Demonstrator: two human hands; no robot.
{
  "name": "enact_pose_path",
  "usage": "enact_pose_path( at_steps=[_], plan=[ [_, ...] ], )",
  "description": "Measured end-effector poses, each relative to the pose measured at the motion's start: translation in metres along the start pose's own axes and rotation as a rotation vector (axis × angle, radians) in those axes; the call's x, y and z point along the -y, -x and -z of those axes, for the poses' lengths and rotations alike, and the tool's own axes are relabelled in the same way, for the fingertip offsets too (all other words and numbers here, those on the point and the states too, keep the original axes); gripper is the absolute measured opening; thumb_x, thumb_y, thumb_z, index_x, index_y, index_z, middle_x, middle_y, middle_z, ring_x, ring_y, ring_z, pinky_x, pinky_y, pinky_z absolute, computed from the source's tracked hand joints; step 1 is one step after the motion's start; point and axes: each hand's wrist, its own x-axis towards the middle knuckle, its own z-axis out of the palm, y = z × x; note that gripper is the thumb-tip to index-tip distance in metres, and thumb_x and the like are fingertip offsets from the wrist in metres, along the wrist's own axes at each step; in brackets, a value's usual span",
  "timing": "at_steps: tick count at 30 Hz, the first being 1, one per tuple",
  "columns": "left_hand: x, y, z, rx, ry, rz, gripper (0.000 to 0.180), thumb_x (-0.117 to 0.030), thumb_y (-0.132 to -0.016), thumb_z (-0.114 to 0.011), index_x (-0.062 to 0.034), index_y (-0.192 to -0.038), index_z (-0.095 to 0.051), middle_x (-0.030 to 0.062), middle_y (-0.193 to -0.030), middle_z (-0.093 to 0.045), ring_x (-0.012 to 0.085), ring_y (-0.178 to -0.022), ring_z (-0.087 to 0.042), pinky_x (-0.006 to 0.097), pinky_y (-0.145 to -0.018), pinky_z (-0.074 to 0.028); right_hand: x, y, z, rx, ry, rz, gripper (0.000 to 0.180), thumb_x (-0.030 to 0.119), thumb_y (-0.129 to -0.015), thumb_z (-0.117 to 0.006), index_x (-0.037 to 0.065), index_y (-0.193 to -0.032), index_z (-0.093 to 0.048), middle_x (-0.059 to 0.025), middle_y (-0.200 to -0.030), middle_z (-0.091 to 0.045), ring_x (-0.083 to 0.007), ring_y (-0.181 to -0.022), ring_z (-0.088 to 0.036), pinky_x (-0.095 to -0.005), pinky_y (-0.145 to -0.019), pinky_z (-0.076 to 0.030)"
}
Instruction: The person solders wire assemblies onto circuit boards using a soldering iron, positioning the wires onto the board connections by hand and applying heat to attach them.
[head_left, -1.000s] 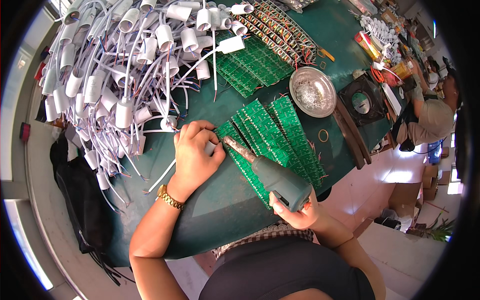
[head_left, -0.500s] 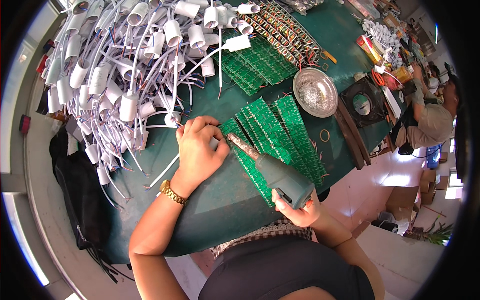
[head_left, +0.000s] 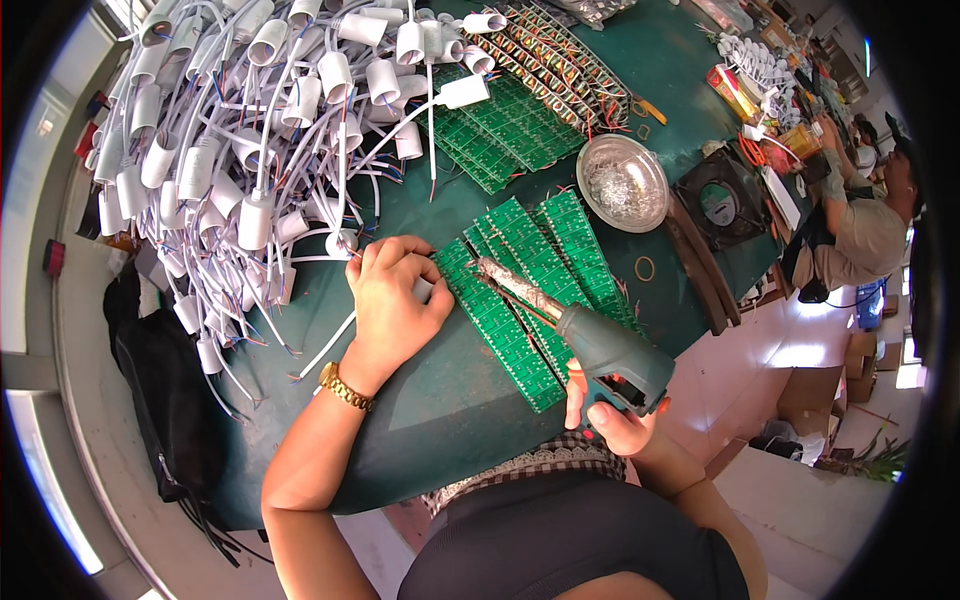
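My right hand point(head_left: 622, 425) grips a dark green soldering gun point(head_left: 615, 350) by its handle. The gun's worn metal tip point(head_left: 515, 285) points up and left, over the green circuit board panels point(head_left: 520, 365). Curled at the panels' left edge, my left hand point(head_left: 392, 305) is closed around a white lamp socket point(head_left: 422, 290), mostly hidden by the fingers. A white cable point(head_left: 335, 345) emerges beside that hand, its wire ends lying toward the left. The panels lie side by side in overlapping strips on the green table point(head_left: 400, 430).
A heap of white lamp sockets with cables point(head_left: 255, 220) covers the table's left. Farther back lie more green panels point(head_left: 510, 130) and rows of wired components point(head_left: 560, 60). A metal bowl point(head_left: 640, 215) and black fan point(head_left: 718, 200) stand right. Another person point(head_left: 850, 240) sits far right.
The soldering gun and my right hand have shifted right and slightly down, taking the tip away from my left hand. My left hand stays nearly in place with the socket.
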Motion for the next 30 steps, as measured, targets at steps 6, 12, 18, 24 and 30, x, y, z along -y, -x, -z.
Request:
enact_pose_path(
  at_steps=[6,12,18,24,30],
  plan=[
    [-0.001,0.0,0.0,0.005,-0.001,0.007,0.007,-0.01,-0.064,-0.069,-0.009,-0.067,-0.063,0.0012,-0.101,-0.061,0.0239,-0.1,-0.053,0.045,-0.088,-0.034,0.014,0.008,0.004,-0.014,-0.09,-0.102,0.024,0.011,-0.086,-0.061,0.003,-0.106,-0.053,-0.0062,-0.089,-0.058,-0.0134,-0.072,-0.059,-0.0287,-0.063,-0.052],
    [-0.002,0.002,0.006,0.002,-0.019,0.0,0.007,-0.008,-0.066,-0.068,-0.0087,-0.068,-0.062,0.002,-0.101,-0.062,0.0243,-0.1,-0.053,0.044,-0.09,-0.034,0.02,0.013,0.011,-0.007,-0.099,-0.142,0.04,0.018,-0.085,-0.063,0.002,-0.119,-0.048,-0.0067,-0.09,-0.058,-0.0149,-0.072,-0.057,-0.0305,-0.065,-0.051],
    [-0.005,0.0,0.003,0.007,-0.054,-0.025,0.011,-0.008,-0.066,-0.068,-0.0098,-0.072,-0.06,0.0019,-0.103,-0.062,0.0244,-0.1,-0.053,0.042,-0.091,-0.033,0.013,0.023,0.021,-0.117,-0.034,-0.059,0.047,0.026,-0.084,-0.065,0.005,-0.122,-0.049,-0.0092,-0.084,-0.059,-0.0177,-0.065,-0.058,-0.0292,-0.054,-0.046],
    [-0.002,0.004,0.004,0.027,-0.081,-0.057,0.014,-0.008,-0.067,-0.069,-0.0097,-0.077,-0.059,0.0024,-0.106,-0.06,0.0256,-0.1,-0.053,0.042,-0.092,-0.033,0.008,0.033,0.03,-0.101,-0.054,-0.019,0.04,0.021,-0.086,-0.062,0.002,-0.119,-0.05,-0.0084,-0.085,-0.058,-0.0161,-0.065,-0.058,-0.03,-0.057,-0.049],
    [-0.003,0.005,0.027,0.057,-0.055,-0.375,0.021,-0.004,-0.073,-0.068,-0.005,-0.091,-0.058,0.0151,-0.113,-0.055,0.0314,-0.106,-0.052,0.046,-0.089,-0.039,0.008,0.047,0.037,-0.124,-0.021,-0.066,0.042,0.023,-0.085,-0.06,0.0,-0.119,-0.049,-0.0116,-0.08,-0.056,-0.0189,-0.062,-0.056,-0.0315,-0.049,-0.049]
  ],
)
